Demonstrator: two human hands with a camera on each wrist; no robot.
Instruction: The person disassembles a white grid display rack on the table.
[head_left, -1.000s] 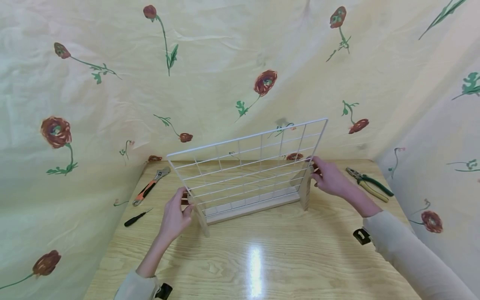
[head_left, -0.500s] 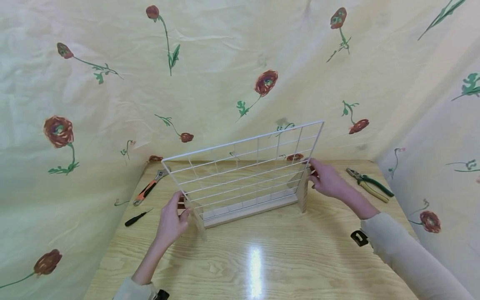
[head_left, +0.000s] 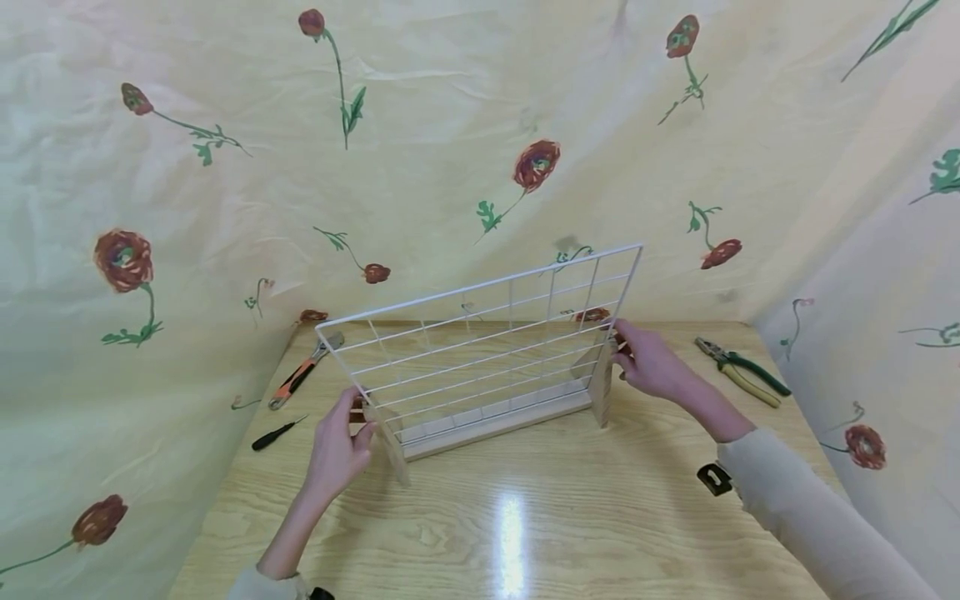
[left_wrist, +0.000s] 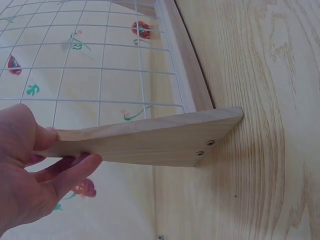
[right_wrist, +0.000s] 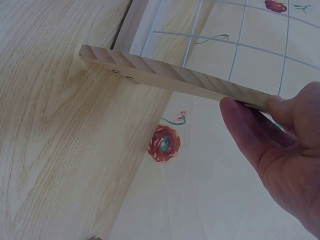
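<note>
A rack stands on the wooden table at a slant, its left end nearer me. It has a white wire grid (head_left: 510, 312), a wooden crossbar (head_left: 495, 431) at the bottom and a wooden side panel at each end. My left hand (head_left: 337, 446) pinches the upper part of the left panel (left_wrist: 150, 142) between thumb and fingers. With my right hand (head_left: 652, 362) I grip the top of the right panel (right_wrist: 170, 75) the same way. Two screw heads (left_wrist: 205, 148) show low on the left panel's outer face. The grid hides part of the panels in the head view.
On the table's left lie an adjustable wrench (head_left: 306, 372) with orange-black grips and a black-handled screwdriver (head_left: 277, 435). Pliers (head_left: 738, 371) with green and yellow handles lie at the right. A flowered cloth (head_left: 435, 167) hangs behind the table (head_left: 600, 517).
The rack has shifted a little left and toward me, with both hands holding its panels throughout. The tools lie where they were.
</note>
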